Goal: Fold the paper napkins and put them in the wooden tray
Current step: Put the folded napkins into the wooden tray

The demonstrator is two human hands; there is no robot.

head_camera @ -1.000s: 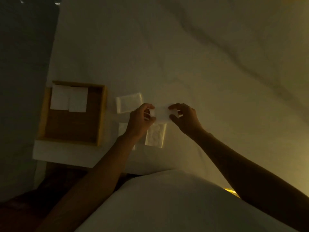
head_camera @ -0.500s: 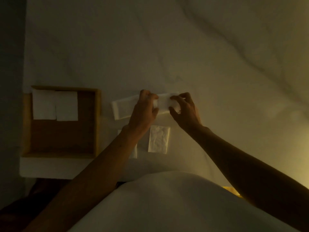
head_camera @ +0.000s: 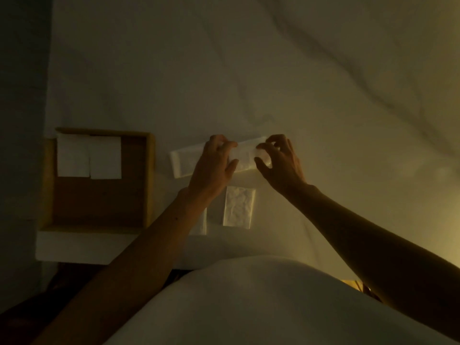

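White paper napkin strip (head_camera: pixel 185 163), long and narrow; lies flat on the pale veined tabletop (head_camera: pixel 249 70) just right of the wooden tray (head_camera: pixel 148 175). Pinched near mid-length by the left hand (head_camera: pixel 214 168) and at the right end by the right hand (head_camera: pixel 281 165), fingers of both curled onto the paper. Nearer the body, one folded napkin (head_camera: pixel 239 207) lying free, a second napkin (head_camera: pixel 201 221) partly under the left forearm. Inside the tray, two folded squares (head_camera: pixel 73 155) side by side against the far wall, touching.
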